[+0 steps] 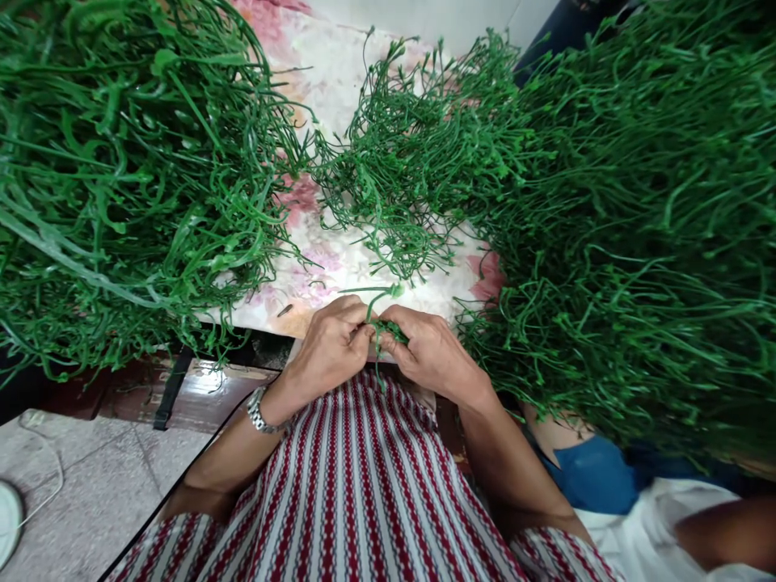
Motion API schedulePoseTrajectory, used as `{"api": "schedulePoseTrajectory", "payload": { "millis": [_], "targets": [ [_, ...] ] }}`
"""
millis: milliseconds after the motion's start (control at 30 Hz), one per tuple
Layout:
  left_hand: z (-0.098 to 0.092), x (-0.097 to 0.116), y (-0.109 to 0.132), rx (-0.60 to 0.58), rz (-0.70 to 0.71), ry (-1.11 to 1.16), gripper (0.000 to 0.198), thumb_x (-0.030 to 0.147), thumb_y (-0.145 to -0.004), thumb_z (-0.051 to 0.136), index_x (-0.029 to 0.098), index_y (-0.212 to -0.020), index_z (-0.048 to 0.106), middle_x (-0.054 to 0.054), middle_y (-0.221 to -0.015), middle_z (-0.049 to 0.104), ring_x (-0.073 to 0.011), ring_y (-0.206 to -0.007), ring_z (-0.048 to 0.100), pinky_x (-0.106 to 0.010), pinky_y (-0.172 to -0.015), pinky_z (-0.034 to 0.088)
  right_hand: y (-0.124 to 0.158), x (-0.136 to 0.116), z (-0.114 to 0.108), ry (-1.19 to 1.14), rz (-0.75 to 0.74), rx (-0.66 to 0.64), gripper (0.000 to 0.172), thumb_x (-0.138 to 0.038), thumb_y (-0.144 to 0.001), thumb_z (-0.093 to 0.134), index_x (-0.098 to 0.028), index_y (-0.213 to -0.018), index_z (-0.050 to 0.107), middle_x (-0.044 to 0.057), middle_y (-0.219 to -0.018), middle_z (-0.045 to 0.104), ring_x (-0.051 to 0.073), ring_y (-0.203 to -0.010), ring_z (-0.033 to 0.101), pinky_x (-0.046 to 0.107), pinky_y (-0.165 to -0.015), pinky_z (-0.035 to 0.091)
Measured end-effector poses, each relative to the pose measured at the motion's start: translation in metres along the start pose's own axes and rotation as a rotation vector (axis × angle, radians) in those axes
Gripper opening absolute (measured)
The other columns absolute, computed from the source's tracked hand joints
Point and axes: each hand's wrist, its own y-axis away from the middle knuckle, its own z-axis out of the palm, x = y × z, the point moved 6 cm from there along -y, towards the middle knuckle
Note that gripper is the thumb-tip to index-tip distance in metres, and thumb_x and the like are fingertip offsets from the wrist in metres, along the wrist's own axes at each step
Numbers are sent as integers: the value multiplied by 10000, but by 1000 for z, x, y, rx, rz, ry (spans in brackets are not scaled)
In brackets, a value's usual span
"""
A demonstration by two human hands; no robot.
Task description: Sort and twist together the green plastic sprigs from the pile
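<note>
1. Striped garment [357, 485] nearest, below both hands.
2. Left hand [331, 347] and right hand [428, 352]: each grip pinched shut on a green stem sprig [383, 327] between them.
3. Sprig sits at the floral tabletop [339, 73] edge; green stem heaps [636, 210] surround.

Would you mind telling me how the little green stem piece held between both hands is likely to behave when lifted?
Probably floppy: the green stem piece droops between the left hand and the right hand. Likely very light, being thin. Apt to snag, since stems in the middle pile lie tangled.
</note>
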Motion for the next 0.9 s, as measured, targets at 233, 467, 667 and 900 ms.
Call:
{"api": "schedulePoseTrajectory", "payload": {
  "millis": [233,467,667,900],
  "targets": [
    [5,-7,-4,-292,-83,336,141,161,-758,477,139,-625,520,28,-568,441,-89,-553,401,-213,-534,324,-2,3,3,-399,-34,-114,265,-367,-864,477,-146,-729,535,-28,-610,501,73,-558,435,197,-549,316],
    [5,-11,-3,-296,-260,842,209,305,-680,668,127,-623,577,7,-554,525,-99,-534,474,-227,-533,362,-3,4,18,-1168,93,-169,265,-376,-783,590,-130,-691,558,-20,-595,499,58,-510,398,200,-478,296],
    [6,-7,-8,-308,-221,1155,160,258,-652,704,123,-623,624,-30,-545,584,-121,-506,515,-249,-513,381,-3,1,11,-1581,-17,-38,231,-348,-758,620,-161,-640,554,-55,-485,417,46,-390,293,194,-377,212],
    [4,-8,-26,-55,-145,1216,47,164,-655,691,150,-657,646,-35,-679,599,-145,-693,564,-269,-665,413,-1,20,-16,-958,90,202,188,-323,-830,552,-161,-738,580,-8,-625,511,74,-532,430,213,-496,334]
  ]
}}
